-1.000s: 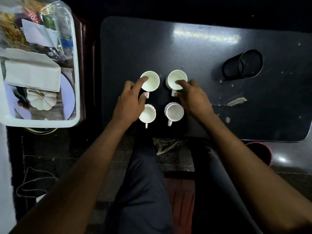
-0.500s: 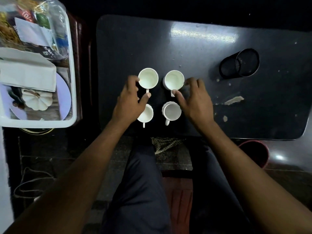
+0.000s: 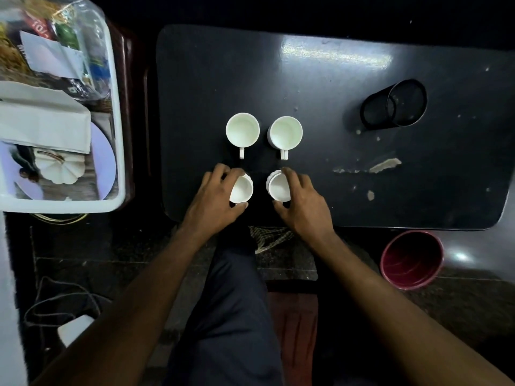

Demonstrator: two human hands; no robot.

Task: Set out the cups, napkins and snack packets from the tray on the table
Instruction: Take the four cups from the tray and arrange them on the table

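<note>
- Left hand (image 3: pixel 213 197) fingers grasp the near-left white cup (image 3: pixel 241 190) on the worktop (image 3: pixel 320 87).
- Right hand (image 3: pixel 302 200) fingers grasp the near-right white cup (image 3: pixel 278 186).

Little can be read. In the upper left of the frame, a red snack packet (image 3: pixel 39 25) in the white tray (image 3: pixel 118 151) bears white characters that look like "10", tilted and partly hidden. Print on the other packets is too blurred to make out.

Single head-worn wide-angle view, steeply downward, close over dark table (image 3: pixel 320 87), tray (image 3: pixel 118 135) at left edge
</note>
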